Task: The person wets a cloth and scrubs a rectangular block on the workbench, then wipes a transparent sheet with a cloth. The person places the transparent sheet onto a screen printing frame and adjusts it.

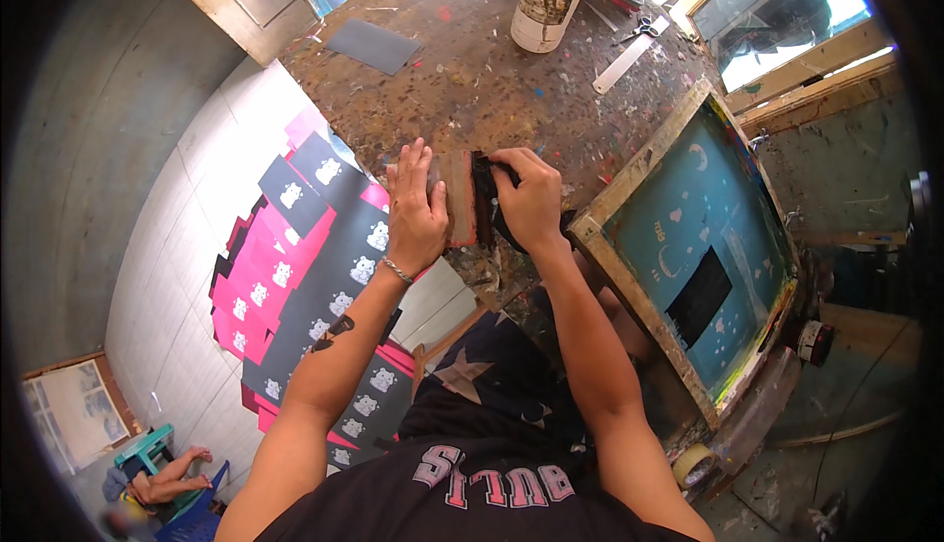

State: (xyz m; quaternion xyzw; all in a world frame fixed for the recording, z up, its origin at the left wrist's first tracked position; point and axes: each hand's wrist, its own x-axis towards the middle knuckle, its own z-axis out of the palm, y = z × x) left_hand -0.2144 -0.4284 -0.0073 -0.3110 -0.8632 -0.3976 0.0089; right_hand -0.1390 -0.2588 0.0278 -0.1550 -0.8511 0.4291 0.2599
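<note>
At the near edge of the stained worktable (472, 80) lies a wooden squeegee-like block (456, 193) with a reddish strip along its right side. My left hand (415, 212) rests flat on its left part, fingers stretched out. My right hand (529, 196) is closed with bent fingers on a black, crumpled-looking piece (484, 203), pressed against the block's right edge. Whether that piece is cloth or part of the block, I cannot tell. To the right of my right hand leans a wooden-framed printing screen (639, 173) with turquoise mesh and a black patch.
A black sheet (374, 46), a white bucket (551, 1), scissors (644, 29) and a metal ruler (629, 62) lie on the table. Pink and black sheets (295, 276) with white bear prints cover the floor at left. A tape roll (694, 465) is lower right; a person (162, 483) sits lower left.
</note>
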